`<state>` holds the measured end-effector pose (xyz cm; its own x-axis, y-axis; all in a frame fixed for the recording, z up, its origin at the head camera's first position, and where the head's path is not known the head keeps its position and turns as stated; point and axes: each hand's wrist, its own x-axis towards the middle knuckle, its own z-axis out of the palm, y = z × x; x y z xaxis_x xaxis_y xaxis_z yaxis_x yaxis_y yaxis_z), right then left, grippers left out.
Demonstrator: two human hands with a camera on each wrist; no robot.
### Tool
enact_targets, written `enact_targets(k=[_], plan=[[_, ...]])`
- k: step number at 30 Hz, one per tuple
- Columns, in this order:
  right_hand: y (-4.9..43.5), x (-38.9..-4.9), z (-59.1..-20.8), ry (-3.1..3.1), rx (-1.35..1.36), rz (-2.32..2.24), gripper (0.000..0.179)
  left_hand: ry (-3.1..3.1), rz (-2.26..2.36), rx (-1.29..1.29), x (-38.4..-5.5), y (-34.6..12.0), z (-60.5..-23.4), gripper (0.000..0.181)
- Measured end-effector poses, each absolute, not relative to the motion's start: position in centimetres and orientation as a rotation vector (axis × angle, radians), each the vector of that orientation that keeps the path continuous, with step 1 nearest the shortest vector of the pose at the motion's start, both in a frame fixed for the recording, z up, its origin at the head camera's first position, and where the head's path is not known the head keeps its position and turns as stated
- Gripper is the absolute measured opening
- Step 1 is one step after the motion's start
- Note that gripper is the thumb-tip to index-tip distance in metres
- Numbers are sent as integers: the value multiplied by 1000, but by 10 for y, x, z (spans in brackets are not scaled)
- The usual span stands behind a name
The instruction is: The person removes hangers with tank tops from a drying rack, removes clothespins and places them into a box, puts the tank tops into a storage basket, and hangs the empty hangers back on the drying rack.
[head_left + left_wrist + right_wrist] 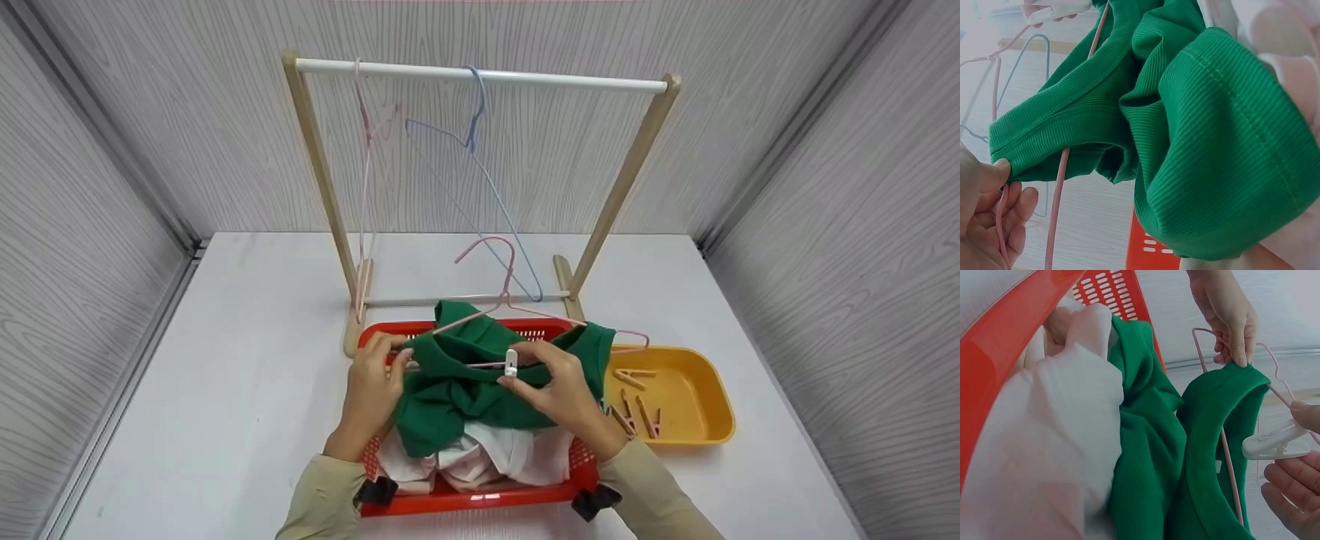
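Note:
A green ribbed top lies bunched over the red basket, with a pink hanger partly inside it. My left hand pinches the top's edge between thumb and fingers at its left end. In the left wrist view, a wire of the pink hanger runs across the fingers of that hand. My right hand holds a white plastic clip between thumb and fingers, in front of the top's opening. The hanger's hook stands up above the cloth.
Whitish clothes fill the red basket. To its right, a yellow tray holds several clothespins. Behind stands a rack with a white bar, on which a pink hanger and a blue hanger hang.

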<state>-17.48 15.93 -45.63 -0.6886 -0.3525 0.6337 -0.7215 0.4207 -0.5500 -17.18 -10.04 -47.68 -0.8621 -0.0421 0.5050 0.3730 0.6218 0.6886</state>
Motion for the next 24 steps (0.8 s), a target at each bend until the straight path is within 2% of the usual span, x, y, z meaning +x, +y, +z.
enact_targets(k=[24], plan=[[207,-170,-454,-2401,563,1193,34,-2357,-1123,-253,-171,-100,-475,12]])
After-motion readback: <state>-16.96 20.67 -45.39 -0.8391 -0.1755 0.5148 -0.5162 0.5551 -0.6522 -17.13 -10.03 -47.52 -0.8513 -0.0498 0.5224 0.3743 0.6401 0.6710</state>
